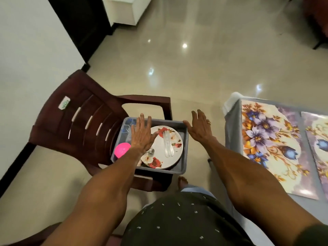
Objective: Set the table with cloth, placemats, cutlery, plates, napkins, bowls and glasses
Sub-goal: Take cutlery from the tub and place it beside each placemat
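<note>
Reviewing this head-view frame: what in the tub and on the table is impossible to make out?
- Glass items in the grey tub's far left corner: partly behind the left hand, blurred; count unclear.
- Small clear object on the floral plate: half under the left wrist.
- Pink bowl: inside not visible.
- Second placemat: cut off by the right edge.
- Right hand: contact with the tub rim unclear.

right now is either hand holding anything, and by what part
Nothing is held. The left hand is spread open over the grey tub; the right hand is open beside the tub's right rim.
</note>
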